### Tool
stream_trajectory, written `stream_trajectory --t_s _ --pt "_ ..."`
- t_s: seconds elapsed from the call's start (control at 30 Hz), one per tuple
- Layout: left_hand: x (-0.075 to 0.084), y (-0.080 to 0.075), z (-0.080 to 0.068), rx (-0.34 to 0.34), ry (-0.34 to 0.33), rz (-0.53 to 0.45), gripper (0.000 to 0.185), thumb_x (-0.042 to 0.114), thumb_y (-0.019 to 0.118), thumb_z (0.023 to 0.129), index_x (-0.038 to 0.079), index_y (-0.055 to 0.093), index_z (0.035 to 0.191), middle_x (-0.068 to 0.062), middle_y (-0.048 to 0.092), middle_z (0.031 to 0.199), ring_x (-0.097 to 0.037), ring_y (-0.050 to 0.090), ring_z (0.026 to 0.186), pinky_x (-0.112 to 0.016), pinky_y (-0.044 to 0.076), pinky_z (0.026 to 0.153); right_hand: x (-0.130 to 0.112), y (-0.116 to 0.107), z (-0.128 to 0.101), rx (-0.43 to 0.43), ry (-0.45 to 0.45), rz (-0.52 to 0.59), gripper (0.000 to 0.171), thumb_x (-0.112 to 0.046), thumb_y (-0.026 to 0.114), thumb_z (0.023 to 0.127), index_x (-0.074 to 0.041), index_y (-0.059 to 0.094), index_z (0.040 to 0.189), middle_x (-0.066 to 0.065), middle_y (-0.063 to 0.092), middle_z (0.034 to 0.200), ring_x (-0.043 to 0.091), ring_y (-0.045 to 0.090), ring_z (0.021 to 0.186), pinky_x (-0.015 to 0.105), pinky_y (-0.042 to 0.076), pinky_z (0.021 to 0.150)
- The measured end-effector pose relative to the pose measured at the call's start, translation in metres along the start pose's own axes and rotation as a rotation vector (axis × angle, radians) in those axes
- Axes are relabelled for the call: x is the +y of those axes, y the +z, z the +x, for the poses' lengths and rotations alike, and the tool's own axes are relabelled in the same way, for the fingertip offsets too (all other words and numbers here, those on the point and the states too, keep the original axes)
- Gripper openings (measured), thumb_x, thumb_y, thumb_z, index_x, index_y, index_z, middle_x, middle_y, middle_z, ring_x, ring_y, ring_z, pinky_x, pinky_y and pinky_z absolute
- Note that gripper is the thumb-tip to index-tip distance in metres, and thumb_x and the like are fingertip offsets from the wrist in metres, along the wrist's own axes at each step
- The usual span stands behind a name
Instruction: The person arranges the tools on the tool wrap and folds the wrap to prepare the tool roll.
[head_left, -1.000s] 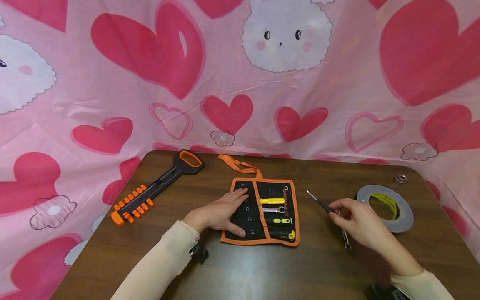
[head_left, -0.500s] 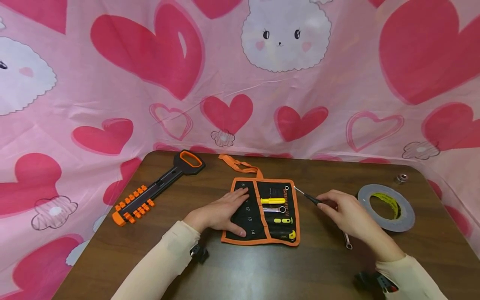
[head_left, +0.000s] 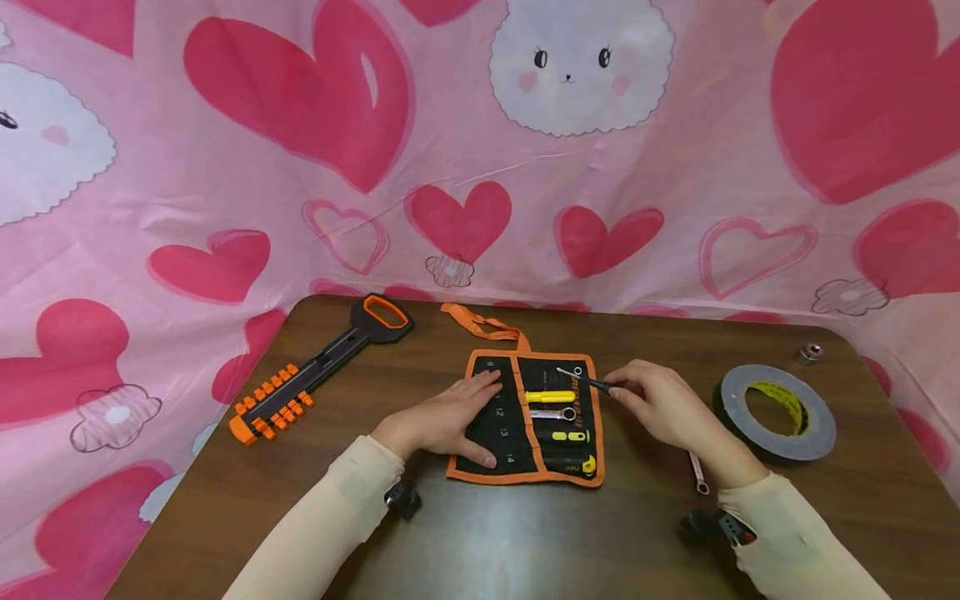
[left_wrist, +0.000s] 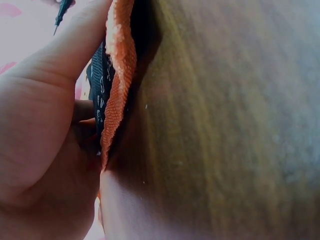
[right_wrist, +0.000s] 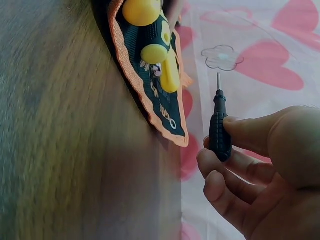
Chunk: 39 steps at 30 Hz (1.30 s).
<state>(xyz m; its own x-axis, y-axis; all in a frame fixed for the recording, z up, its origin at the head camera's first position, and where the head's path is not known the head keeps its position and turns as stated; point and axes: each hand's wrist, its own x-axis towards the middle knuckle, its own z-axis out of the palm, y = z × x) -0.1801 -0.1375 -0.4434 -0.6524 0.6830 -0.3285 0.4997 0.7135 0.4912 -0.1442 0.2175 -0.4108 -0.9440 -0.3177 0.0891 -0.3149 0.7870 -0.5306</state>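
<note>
Your left hand (head_left: 450, 417) lies flat, fingers straight, pressing the left half of the black-and-orange tool roll (head_left: 501, 421) onto the table (head_left: 525, 533). Your right hand (head_left: 660, 408) pinches a slim black-handled screwdriver (head_left: 592, 383) between thumb and fingertips, its tip over the roll's far right corner. The driver looks light, stiff and likely to twist, so grip mid-handle; the roll is soft fabric that buckles, so it needs pinning flat.
</note>
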Motion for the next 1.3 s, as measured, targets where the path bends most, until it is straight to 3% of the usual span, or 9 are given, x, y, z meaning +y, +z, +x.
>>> stream_trajectory --t_s 0.37,1.03,1.17,1.3 --pt "0.005 -0.002 -0.002 -0.004 -0.023 0.006 0.115 0.058 0.087 0.086 0.015 0.024 0.173 0.0 0.009 0.184 -0.021 0.006 0.171 -0.047 0.011 0.139 -0.001 0.007 0.01 0.014 -0.013 0.021 0.019 -0.007 0.075 0.101 -0.004 0.08 0.119 0.008 0.077 0.106 0.023 0.068 0.093 0.056 0.061 0.091" --pt "0.004 0.003 -0.007 -0.016 -0.06 -0.014 0.115 0.057 0.087 0.086 0.018 0.024 0.174 0.003 0.008 0.184 -0.02 0.007 0.171 -0.049 0.014 0.139 -0.006 0.033 0.035 -0.078 -0.001 0.028 0.02 -0.01 0.072 0.104 -0.004 0.08 0.121 0.012 0.077 0.111 0.025 0.067 0.095 0.055 0.061 0.095" --pt "0.004 0.002 -0.006 -0.012 -0.036 -0.002 0.115 0.057 0.087 0.087 0.015 0.024 0.173 0.0 0.008 0.184 -0.023 0.006 0.171 -0.05 0.014 0.139 -0.007 0.034 0.04 -0.098 0.011 0.02 0.021 -0.011 0.071 0.104 -0.003 0.08 0.122 0.012 0.077 0.11 0.023 0.065 0.09 0.05 0.062 0.089" --pt "0.004 -0.003 -0.003 0.002 -0.008 0.012 0.115 0.056 0.087 0.087 0.013 0.024 0.173 -0.003 0.008 0.184 -0.025 0.006 0.172 -0.05 0.012 0.139 -0.007 0.032 0.047 -0.094 0.01 0.004 0.021 -0.011 0.071 0.104 -0.002 0.08 0.122 0.014 0.077 0.111 0.026 0.068 0.094 0.053 0.062 0.093"
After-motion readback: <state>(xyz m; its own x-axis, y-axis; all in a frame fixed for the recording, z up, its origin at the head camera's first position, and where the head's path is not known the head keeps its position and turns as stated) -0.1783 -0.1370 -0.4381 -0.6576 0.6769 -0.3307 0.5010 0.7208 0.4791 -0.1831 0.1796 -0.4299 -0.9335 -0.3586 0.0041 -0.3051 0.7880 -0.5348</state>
